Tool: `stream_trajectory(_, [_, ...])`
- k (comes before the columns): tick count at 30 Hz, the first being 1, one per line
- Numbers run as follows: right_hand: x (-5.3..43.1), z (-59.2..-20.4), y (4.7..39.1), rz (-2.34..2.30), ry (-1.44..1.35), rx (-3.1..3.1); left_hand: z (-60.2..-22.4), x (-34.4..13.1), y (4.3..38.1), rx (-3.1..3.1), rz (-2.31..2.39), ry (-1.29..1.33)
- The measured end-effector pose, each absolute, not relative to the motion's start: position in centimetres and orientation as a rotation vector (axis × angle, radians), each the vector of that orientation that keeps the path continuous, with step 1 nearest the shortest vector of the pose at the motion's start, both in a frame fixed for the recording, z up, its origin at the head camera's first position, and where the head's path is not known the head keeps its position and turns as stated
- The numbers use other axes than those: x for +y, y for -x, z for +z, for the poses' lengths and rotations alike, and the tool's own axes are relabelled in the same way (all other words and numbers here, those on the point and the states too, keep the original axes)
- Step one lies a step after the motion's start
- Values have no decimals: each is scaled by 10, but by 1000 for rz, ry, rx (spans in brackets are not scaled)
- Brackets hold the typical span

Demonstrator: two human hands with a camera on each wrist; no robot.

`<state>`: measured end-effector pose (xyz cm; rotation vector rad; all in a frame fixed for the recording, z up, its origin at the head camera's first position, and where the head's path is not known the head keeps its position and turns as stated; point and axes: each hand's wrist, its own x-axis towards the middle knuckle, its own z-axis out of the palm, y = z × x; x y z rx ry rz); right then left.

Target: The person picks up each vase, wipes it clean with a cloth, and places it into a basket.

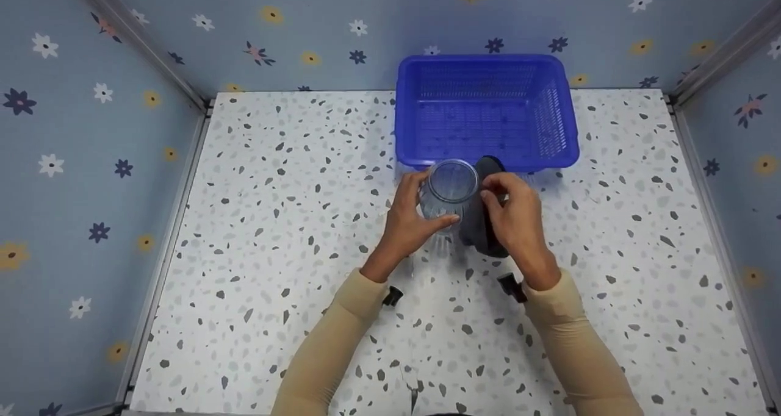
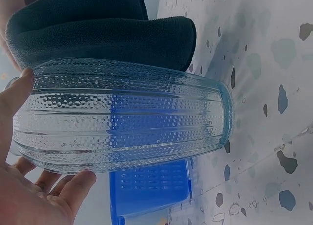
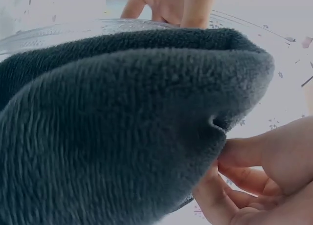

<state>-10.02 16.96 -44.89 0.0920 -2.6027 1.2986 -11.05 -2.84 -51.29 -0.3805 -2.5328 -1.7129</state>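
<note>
A clear ribbed glass vase [image 1: 440,210] with a dimpled surface stands upright, its base close to the speckled tabletop in the left wrist view. My left hand [image 1: 410,219] grips it near the top, thumb on one side and fingers on the other. Beside the vase hangs a folded dark grey-green towel [image 1: 475,225]. Its edge is pinched between thumb and index finger of my right hand [image 1: 517,213]. In the right wrist view the plush towel [image 3: 117,132] fills most of the picture and covers much of the vase behind it.
Just beyond the hands, a blue plastic basket [image 1: 406,114] with perforated sides stands against the flowered back wall [image 1: 317,32]. Flowered panels also rise at left and right of the speckled table [image 1: 274,221]. Small black devices sit at both wrists.
</note>
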Motion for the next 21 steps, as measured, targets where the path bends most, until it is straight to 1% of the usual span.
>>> stream_trajectory(10, [172,-451,97,1262,-112,-2642,-515,-26,111,-2515,-1709,396])
stream_trajectory(16, [174,-464,96,1268,-97,-2648,-515,-27,111,-2534,-1688,394])
stream_trajectory(21, [176,-482,94,1284,-81,-2638,-515,-27,112,-2524,-1707,404])
